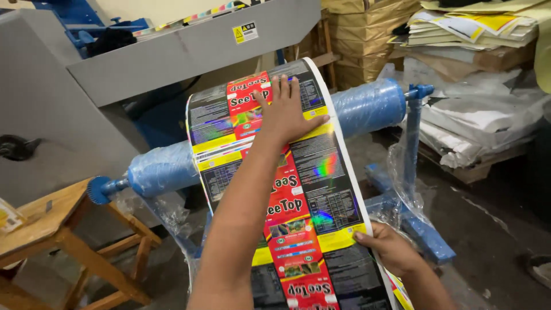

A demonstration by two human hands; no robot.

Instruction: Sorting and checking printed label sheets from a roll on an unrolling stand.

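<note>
Printed film: a glossy web of packaging film (pixel 298 206), black, red and yellow panels with a rainbow sheen, ran from the roller down toward me in the head view.
Where it lay: it was draped over the middle of the blue roller (pixel 367 106) and hung down between my two arms.
Left hand: my left hand (pixel 287 112) lay flat and open on the film, fingers spread and pointing away from me, pressing where the film curved over the roller.
Right hand: my right hand (pixel 390 247) held the film's right edge lower down, thumb on top of the printed face, fingers curled under out of sight.
Roller: it was wrapped in clear plastic and sat across a blue stand (pixel 416 172), with a blue end cap at its left tip.
Machine: a grey metal machine (pixel 86 97) stood behind the roller, on the left.
Stool: a wooden stool (pixel 63 229) stood at the lower left, near the roller's left end.
Stacks: piles of sheets and cardboard (pixel 476 34) rested at the upper right, on a pallet.
Floor: dark concrete floor (pixel 493 229) showed on the right.
</note>
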